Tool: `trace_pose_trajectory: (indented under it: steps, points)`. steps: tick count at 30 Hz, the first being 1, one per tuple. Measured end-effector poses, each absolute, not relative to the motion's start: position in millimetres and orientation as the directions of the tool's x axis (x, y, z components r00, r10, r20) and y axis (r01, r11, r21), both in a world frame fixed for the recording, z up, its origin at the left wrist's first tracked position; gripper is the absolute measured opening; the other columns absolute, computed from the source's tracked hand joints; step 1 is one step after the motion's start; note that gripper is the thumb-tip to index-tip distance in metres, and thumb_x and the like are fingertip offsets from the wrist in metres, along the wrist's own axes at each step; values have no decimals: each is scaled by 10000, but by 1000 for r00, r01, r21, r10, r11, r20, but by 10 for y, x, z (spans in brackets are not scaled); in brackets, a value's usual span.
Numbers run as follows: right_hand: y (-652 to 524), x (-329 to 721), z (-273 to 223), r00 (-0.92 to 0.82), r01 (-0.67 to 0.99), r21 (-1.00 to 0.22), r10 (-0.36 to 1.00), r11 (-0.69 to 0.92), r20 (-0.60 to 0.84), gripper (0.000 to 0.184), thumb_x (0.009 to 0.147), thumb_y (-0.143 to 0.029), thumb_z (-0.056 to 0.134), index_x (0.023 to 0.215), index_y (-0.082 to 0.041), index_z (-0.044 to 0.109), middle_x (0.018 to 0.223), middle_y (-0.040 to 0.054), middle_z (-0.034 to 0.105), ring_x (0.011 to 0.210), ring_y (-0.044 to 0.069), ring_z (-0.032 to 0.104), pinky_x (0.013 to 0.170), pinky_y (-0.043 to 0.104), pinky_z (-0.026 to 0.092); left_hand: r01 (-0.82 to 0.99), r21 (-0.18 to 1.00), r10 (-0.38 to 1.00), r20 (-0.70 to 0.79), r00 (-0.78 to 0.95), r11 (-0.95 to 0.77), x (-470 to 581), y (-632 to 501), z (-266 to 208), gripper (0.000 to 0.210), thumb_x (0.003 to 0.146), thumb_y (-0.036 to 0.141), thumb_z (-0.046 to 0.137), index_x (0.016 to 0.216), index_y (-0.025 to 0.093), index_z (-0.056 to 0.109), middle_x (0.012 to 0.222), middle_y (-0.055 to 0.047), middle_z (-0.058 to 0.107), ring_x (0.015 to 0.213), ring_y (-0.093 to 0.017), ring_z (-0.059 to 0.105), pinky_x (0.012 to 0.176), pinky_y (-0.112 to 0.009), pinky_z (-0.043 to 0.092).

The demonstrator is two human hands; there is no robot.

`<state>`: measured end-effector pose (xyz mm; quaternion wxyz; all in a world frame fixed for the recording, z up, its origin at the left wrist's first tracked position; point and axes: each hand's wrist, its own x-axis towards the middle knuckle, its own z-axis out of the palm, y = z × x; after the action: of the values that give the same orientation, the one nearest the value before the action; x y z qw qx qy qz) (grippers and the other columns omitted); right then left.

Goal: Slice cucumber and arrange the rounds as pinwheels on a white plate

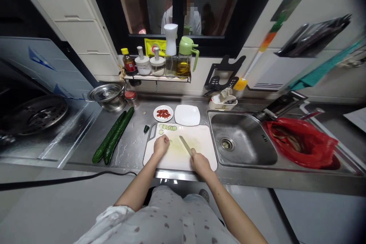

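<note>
Cucumber slices [168, 127] lie in an overlapping row along the upper left of the white cutting board [203, 139], near the middle of the frame, with 1 more slice just below the row. The right hand [201, 162] has its fingers wrapped round the handle of a knife [185, 145], whose blade angles toward the upper left over the board. The left hand [161, 145] is at the board's left part, fingers curled in together just beside a small pale slice [170, 142]; I cannot tell whether they pinch anything. Left of centre, 2 whole cucumbers [118, 136] lie side by side on the steel worktop [131, 150], and a dark green cucumber end [146, 129] sits near the board's handle. Just above the board are a round plate [155, 114] of red pieces and a squarish white plate [187, 115]. A lidded pot [108, 95] stands further left, a sink [243, 137] adjoins on the right, and a red bag [314, 148] fills the far right.
</note>
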<state>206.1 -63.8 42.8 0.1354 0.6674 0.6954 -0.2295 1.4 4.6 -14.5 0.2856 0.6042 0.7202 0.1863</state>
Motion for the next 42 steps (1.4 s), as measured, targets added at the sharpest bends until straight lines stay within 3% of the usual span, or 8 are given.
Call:
trace_pose_trajectory:
  steps: [10, 28, 36, 42]
  points:
    - [-634, 2074, 363, -67, 989, -145, 875, -3, -480, 312, 881, -138, 347, 1181, -163, 426, 929, 128, 663, 877, 226, 639, 682, 283, 373, 688, 677, 960, -116, -253, 263, -268, 262, -237, 99, 769, 254, 589, 843, 207, 636, 794, -1, 671, 699, -122, 583, 671, -221, 401]
    - [-608, 2082, 380, -54, 988, -152, 865, -26, -499, 293, 899, -160, 350, 1183, -169, 420, 944, 125, 659, 861, 212, 634, 673, 276, 368, 771, 504, 921, -225, -318, 390, -393, 325, -107, 198, 796, 249, 520, 894, 260, 693, 880, -60, 695, 848, -216, 620, 746, -291, 429]
    - [-611, 2062, 430, -49, 988, -152, 861, -34, -507, 313, 892, -144, 344, 1194, -164, 423, 956, 137, 660, 886, 219, 634, 683, 280, 375, 795, 551, 965, -88, -247, 254, -220, 336, -85, 212, 805, 227, 503, 910, 234, 687, 938, -49, 684, 916, -211, 602, 798, -286, 425]
    - [-626, 2080, 390, -61, 988, -151, 865, -18, -498, 310, 887, -140, 341, 1180, -160, 438, 949, 139, 664, 891, 230, 634, 686, 289, 383, 796, 582, 985, -65, -157, 166, 42, 433, -51, 238, 812, 212, 498, 969, 229, 676, 921, -44, 670, 966, -207, 579, 838, -281, 416]
